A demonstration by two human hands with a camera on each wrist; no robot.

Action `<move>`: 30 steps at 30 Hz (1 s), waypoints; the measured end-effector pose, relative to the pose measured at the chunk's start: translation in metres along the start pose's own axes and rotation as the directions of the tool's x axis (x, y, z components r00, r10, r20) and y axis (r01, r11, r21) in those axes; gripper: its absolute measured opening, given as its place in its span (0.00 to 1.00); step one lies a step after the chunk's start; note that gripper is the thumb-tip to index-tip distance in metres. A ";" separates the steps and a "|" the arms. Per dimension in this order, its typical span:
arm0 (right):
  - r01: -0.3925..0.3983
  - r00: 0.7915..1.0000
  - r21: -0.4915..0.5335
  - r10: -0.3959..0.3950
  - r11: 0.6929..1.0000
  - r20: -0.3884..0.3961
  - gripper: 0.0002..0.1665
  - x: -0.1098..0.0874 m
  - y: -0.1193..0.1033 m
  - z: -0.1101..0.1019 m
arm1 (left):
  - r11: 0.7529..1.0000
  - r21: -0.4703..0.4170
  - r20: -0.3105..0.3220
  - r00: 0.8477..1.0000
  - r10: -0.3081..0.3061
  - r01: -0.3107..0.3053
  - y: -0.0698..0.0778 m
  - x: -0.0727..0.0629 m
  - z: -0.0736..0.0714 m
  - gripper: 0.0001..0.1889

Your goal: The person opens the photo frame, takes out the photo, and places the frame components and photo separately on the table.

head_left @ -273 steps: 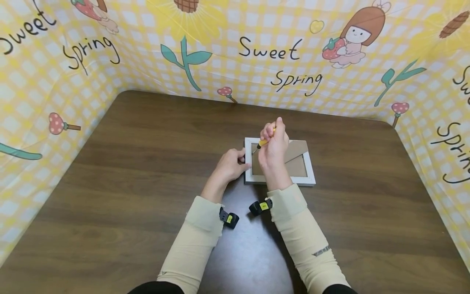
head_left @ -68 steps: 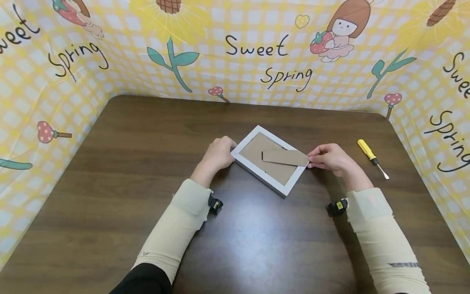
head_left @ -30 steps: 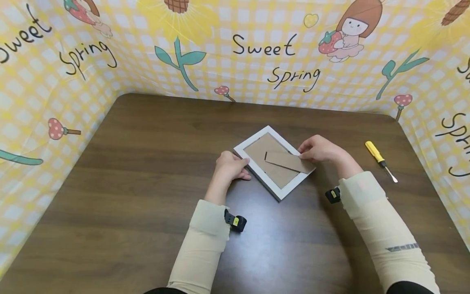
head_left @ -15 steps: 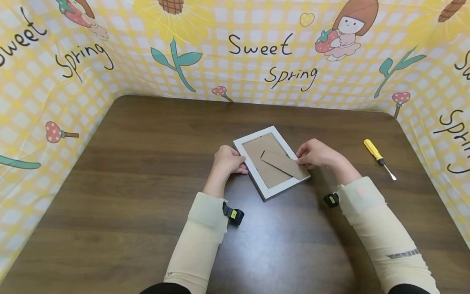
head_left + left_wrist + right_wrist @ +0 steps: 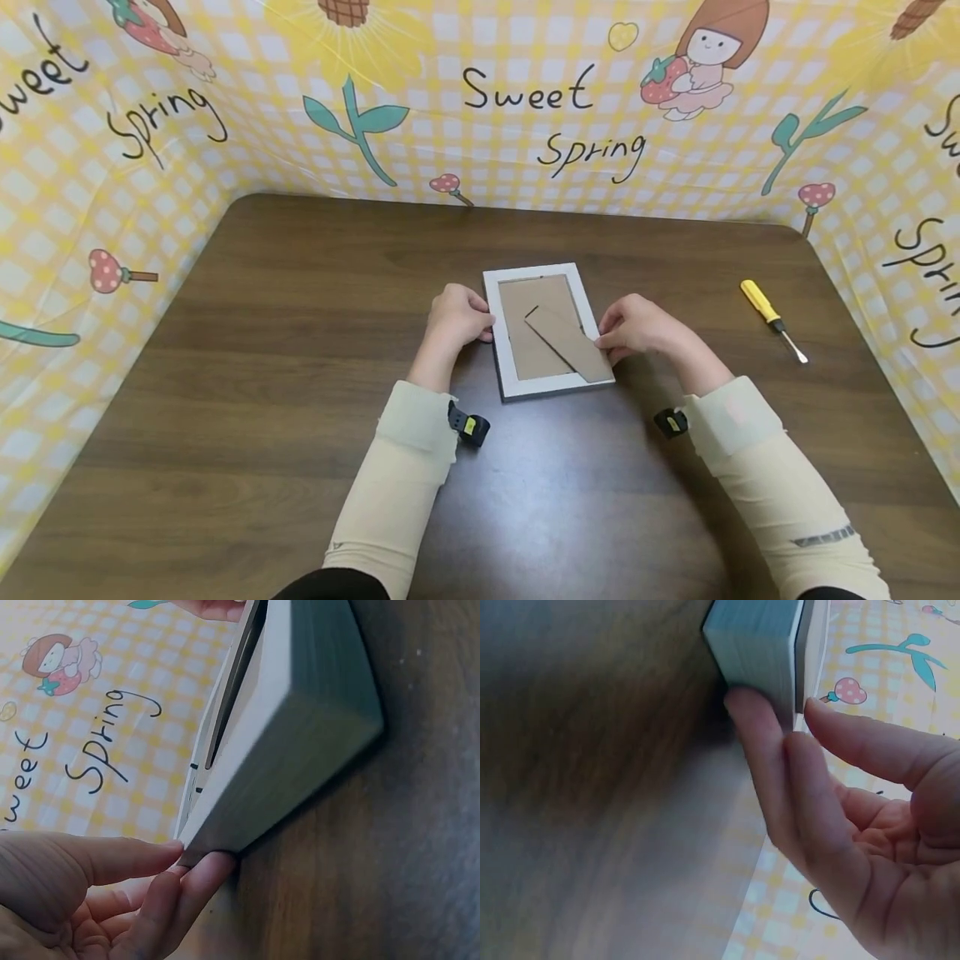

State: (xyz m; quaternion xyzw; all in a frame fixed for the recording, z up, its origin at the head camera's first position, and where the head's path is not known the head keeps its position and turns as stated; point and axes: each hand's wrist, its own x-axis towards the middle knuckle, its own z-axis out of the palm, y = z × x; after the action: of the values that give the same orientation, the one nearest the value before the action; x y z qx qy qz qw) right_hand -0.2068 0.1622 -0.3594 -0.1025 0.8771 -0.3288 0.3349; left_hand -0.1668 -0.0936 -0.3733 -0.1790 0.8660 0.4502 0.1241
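A white picture frame (image 5: pixel 547 386) lies back-up on the table, its brown backing board (image 5: pixel 536 293) showing. Across the backing slants a brown stand leg (image 5: pixel 572 340), whose wide end covers the near right corner. My left hand (image 5: pixel 455 317) pinches the frame's left edge; in the left wrist view the thumb is at the upper edge and fingertips touch the side wall (image 5: pixel 277 765). At the right edge my right hand (image 5: pixel 639 323) grips the frame, thumb by the stand leg and fingers against the side in the right wrist view. The frame's front is hidden.
To the right of the right hand lies a screwdriver (image 5: pixel 761 302) with a yellow handle, its tip toward the near right. A yellow checked cloth (image 5: pixel 480 158) with printed flowers stands round the back and sides of the wooden table (image 5: pixel 337 275).
Earlier the right hand held the screwdriver at the frame; it now lies on the table. Over the last second both hands have turned the frame clockwise, from slanted to nearly upright in view.
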 end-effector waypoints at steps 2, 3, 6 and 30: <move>-0.006 1.000 0.016 0.006 1.000 0.012 0.10 -0.001 0.000 0.002 | 0.999 0.030 -0.009 1.000 0.012 -0.012 0.001 0.001 0.000 0.09; -0.009 1.000 0.026 0.008 1.000 0.019 0.09 -0.001 0.000 0.003 | 0.999 0.043 -0.012 1.000 0.017 -0.017 0.001 0.002 0.000 0.09; -0.021 0.999 0.053 0.019 0.998 0.032 0.07 -0.003 0.000 0.006 | 0.996 0.083 -0.014 0.999 0.034 -0.033 0.001 0.004 0.000 0.08; 0.018 0.997 0.000 -0.017 1.000 -0.074 0.18 -0.003 0.000 -0.014 | 0.979 0.192 0.047 0.997 0.065 -0.073 -0.009 -0.017 -0.014 0.18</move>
State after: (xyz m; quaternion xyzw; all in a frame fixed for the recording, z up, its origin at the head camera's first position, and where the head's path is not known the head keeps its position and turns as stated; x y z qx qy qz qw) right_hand -0.2134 0.1709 -0.3502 -0.0978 0.8877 -0.3357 0.2995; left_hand -0.1486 -0.1064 -0.3656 -0.1269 0.9086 0.3714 0.1427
